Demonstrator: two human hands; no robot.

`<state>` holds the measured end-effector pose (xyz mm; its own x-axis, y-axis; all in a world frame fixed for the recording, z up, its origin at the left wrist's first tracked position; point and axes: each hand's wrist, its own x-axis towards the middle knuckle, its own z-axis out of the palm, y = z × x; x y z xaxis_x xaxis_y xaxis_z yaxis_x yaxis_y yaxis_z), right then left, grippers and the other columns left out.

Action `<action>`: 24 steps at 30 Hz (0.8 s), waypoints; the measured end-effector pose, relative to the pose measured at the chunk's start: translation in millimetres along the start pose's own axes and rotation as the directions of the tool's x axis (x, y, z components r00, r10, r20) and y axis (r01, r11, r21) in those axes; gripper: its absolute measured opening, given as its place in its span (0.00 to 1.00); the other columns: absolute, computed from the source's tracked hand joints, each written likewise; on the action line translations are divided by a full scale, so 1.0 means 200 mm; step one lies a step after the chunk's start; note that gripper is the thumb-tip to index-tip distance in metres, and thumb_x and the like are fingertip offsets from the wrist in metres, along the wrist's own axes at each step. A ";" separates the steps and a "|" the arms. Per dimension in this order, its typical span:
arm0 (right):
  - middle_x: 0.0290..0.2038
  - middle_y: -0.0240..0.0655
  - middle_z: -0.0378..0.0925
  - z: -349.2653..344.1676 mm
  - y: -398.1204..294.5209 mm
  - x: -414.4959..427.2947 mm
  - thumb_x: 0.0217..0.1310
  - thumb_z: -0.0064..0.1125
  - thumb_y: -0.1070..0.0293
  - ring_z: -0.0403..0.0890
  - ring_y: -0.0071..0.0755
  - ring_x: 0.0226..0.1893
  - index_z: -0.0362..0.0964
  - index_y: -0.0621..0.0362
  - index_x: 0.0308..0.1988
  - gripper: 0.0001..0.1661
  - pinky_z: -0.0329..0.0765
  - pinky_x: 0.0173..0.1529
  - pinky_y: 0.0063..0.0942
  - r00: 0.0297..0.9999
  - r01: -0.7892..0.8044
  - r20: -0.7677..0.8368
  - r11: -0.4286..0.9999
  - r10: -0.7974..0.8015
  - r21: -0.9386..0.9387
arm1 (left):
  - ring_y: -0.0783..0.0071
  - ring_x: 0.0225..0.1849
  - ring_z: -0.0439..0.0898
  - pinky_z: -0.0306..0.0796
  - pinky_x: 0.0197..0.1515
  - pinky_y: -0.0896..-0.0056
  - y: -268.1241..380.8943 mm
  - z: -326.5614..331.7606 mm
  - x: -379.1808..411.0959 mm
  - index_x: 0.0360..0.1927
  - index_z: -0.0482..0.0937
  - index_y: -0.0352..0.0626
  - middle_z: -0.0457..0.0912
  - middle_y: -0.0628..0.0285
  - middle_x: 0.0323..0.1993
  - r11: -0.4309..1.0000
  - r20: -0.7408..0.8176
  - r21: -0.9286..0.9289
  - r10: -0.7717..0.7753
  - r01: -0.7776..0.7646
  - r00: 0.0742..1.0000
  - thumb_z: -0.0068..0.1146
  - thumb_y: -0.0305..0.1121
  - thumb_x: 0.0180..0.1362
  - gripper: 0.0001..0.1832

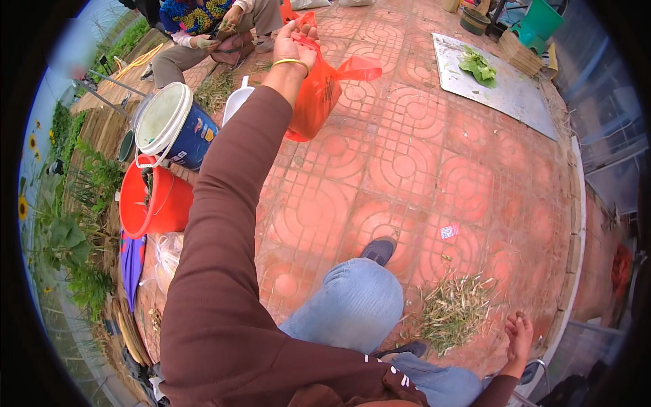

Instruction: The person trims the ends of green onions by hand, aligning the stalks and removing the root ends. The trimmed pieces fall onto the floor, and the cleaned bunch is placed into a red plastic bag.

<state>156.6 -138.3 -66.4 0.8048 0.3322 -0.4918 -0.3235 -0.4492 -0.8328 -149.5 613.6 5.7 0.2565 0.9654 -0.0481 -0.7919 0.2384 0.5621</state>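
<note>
My left hand [295, 47] is stretched far out in front, gripping the top of a red plastic bag [316, 99]. The bag hangs with a bulge low down, and its contents are hidden. One tied or loose end sticks out to the right. A yellow bangle [291, 63] circles my left wrist. Low on the right, my right hand [520, 333] is held out at my side with its fingers bent. Something small and dark may be at its fingertips, too small to tell. Close by that hand, a heap of chopped dry stalks [455, 313] lies on the paving.
Left of my arm stand a lidded blue paint bucket [188, 135], a red bucket [170, 203] and a white scoop [236, 103]. A folded purple umbrella [132, 269] lies below. Another person [203, 38] sits ahead. Leaves [477, 67] rest on a white board [513, 107].
</note>
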 end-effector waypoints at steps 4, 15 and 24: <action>0.36 0.32 0.78 0.03 0.00 0.03 0.65 0.53 0.63 0.78 0.21 0.31 0.66 0.59 0.51 0.18 0.75 0.36 0.18 0.998 -0.007 0.060 0.999 0.008 -0.031 | 0.66 0.37 0.77 0.66 0.48 0.53 0.13 -0.17 0.12 0.40 0.68 0.45 0.76 0.63 0.35 0.997 -0.078 -0.002 0.081 -0.082 0.994 0.52 0.41 0.59 0.13; 0.39 0.34 0.77 0.06 -0.04 -0.01 0.64 0.53 0.63 0.78 0.20 0.33 0.66 0.60 0.52 0.20 0.75 0.40 0.18 0.995 0.010 0.099 0.996 -0.002 -0.087 | 0.65 0.39 0.77 0.68 0.46 0.62 0.22 -0.59 -0.11 0.45 0.67 0.44 0.77 0.61 0.38 0.998 -0.250 0.061 -0.001 0.016 0.968 0.53 0.42 0.59 0.17; 0.41 0.36 0.77 -0.06 -0.02 -0.25 0.64 0.53 0.62 0.78 0.22 0.36 0.64 0.62 0.54 0.22 0.75 0.44 0.21 0.999 0.002 -0.033 1.000 -0.003 -0.030 | 0.67 0.33 0.75 0.69 0.43 0.61 0.15 -0.98 -0.57 0.33 0.73 0.41 0.76 0.64 0.29 0.989 -0.285 0.073 -0.100 0.126 0.953 0.48 0.41 0.61 0.13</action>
<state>124.0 -162.9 -36.7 0.8218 0.3061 -0.4805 -0.3065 -0.4733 -0.8258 -311.0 532.5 -132.5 0.1661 0.9266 -0.3375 -0.7106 0.3497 0.6105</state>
